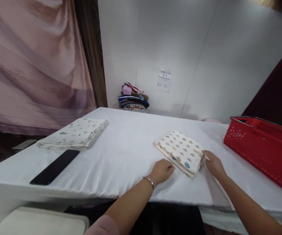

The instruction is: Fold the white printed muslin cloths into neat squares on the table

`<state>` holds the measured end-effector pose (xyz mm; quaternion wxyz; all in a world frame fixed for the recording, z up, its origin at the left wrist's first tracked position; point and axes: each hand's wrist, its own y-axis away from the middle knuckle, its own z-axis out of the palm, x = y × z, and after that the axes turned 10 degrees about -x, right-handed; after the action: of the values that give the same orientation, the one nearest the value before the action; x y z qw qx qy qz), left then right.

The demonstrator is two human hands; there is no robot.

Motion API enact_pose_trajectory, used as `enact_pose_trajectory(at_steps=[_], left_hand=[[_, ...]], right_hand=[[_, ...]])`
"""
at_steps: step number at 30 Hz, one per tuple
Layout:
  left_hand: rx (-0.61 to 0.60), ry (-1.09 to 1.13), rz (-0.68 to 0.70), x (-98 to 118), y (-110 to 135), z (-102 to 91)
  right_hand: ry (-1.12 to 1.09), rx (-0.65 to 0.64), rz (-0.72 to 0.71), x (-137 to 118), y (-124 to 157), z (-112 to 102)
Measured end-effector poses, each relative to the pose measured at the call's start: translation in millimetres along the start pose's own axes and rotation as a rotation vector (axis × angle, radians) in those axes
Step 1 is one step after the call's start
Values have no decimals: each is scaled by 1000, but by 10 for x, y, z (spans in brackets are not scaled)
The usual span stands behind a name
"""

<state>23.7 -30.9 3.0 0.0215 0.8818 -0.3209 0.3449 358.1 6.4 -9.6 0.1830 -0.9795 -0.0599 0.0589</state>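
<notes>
Head view shows the patterned cloth (181,148) on the table (128,147), already folded into a small layered bundle, its right end uneven and seemingly not yet neatened. The right hand (214,164) pinches that end; the left hand (162,170) curls beside the near edge, its grip impossible to tell. Another cloth (78,132) lies folded at left.

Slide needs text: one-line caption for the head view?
Right hand touching a folded printed cloth on a white table, left hand beside it, red basket at right.
</notes>
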Motion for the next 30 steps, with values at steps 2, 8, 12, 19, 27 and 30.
enact_pose_trajectory(at_steps=[2, 8, 12, 19, 27, 30], left_hand=[[148, 35, -93, -56, -37, -34], [386, -35, -223, -298, -252, -275], [261, -129, -286, -425, -490, -356], [135, -138, -371, -628, -807, -434], [193, -197, -422, -755, -824, -624], [186, -205, -469, -785, -808, -631]], right_hand=[[-106, 40, -10, -154, -19, -34], [-199, -71, -225, -1031, 149, -83], [-40, -176, -265, -1290, 356, 34], [67, -137, -300, -1277, 415, 78], [43, -160, -296, -1537, 453, 19], [11, -172, -277, -1611, 459, 0]])
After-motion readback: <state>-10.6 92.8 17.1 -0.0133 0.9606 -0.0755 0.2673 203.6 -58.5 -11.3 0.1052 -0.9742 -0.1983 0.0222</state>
